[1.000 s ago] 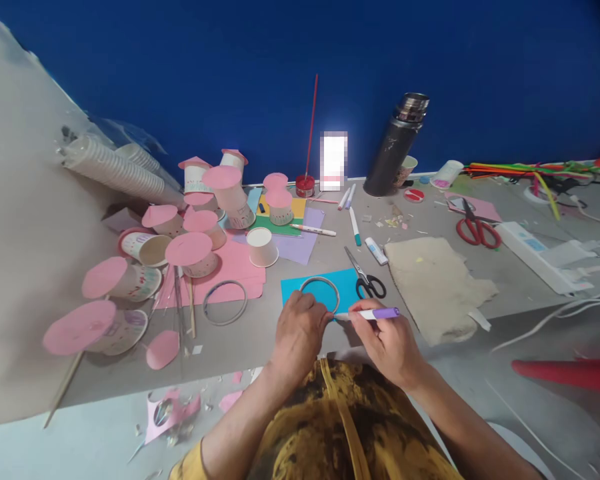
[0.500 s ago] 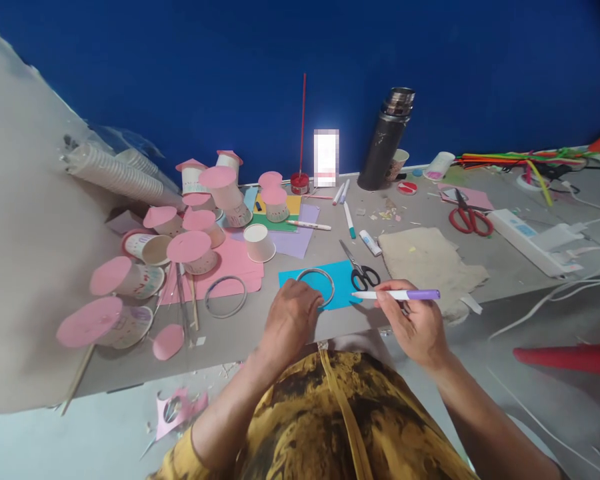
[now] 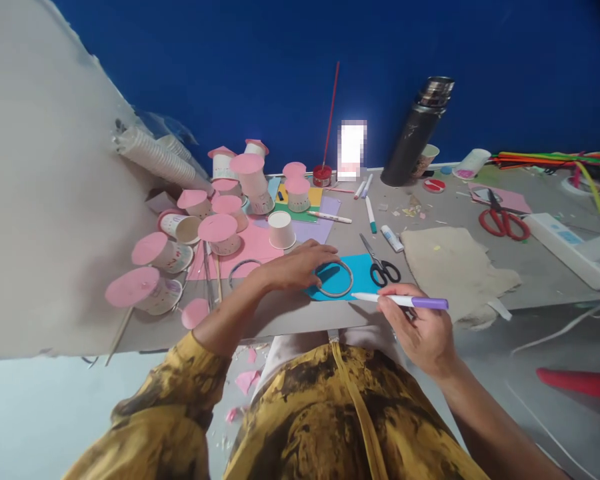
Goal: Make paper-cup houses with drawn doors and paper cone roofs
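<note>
My left hand point(image 3: 300, 265) rests at the left edge of a thin grey ring point(image 3: 351, 283), its thumb and fingers spread around the rim. This ring lies flat on a bright blue sheet of paper point(image 3: 363, 267). My right hand point(image 3: 423, 330) grips a white marker with a purple end point(image 3: 405, 301). The marker's tip points left, close to the ring's lower right edge; whether it touches the paper I cannot tell. Black-handled scissors point(image 3: 384, 272) lie at the sheet's right edge. Another grey ring point(image 3: 240, 265) is partly hidden behind my left forearm.
At left stand several paper cups with pink tops point(image 3: 220, 230) and stacked cups point(image 3: 155, 157). A plain white cup point(image 3: 281, 233) sits behind my left hand. Further right are a black flask point(image 3: 413, 140), a glue stick point(image 3: 392, 239), a beige cloth point(image 3: 445, 267), red scissors point(image 3: 503, 223) and a power strip point(image 3: 565, 247).
My left hand has shifted from the ring's lower left to its upper left, its fingers now stretched out. The marker tip has come closer to the ring. The camera view has turned left.
</note>
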`<move>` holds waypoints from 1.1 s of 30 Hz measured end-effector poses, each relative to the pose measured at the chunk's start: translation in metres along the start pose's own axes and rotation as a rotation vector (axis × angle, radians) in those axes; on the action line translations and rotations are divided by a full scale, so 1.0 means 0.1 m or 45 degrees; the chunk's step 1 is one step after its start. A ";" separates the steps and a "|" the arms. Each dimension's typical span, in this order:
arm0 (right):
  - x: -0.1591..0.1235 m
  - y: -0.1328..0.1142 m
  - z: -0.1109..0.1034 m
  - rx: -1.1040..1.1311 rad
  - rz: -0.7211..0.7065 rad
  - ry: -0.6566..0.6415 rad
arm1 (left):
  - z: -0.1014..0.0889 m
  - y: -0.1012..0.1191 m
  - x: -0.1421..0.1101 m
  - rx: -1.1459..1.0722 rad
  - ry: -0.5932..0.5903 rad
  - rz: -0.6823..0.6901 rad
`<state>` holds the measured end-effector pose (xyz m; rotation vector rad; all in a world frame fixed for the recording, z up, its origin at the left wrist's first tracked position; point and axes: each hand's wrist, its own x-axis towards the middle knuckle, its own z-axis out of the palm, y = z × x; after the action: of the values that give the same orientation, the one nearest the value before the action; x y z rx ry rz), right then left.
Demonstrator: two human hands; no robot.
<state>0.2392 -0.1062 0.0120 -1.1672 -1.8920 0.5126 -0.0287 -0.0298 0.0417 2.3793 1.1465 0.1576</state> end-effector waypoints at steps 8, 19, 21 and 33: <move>-0.01 -0.05 -0.11 -0.251 -0.132 0.291 | 0.22 0.49 -0.18 0.388 0.370 -0.256; 0.91 -0.20 0.11 -0.278 -0.095 -0.045 | 1.22 0.98 -0.04 0.372 0.636 -0.279; 1.00 -0.27 0.20 -0.290 -0.148 -0.127 | 1.17 0.92 0.02 0.347 0.622 -0.298; 1.20 -0.42 0.51 -0.228 -0.194 -0.625 | 1.20 0.79 0.14 0.204 0.669 -0.325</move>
<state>0.1487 -0.0181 0.0643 -1.0621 -2.4694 0.5934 0.0722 -0.1064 -0.0268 2.3668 1.7470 0.6539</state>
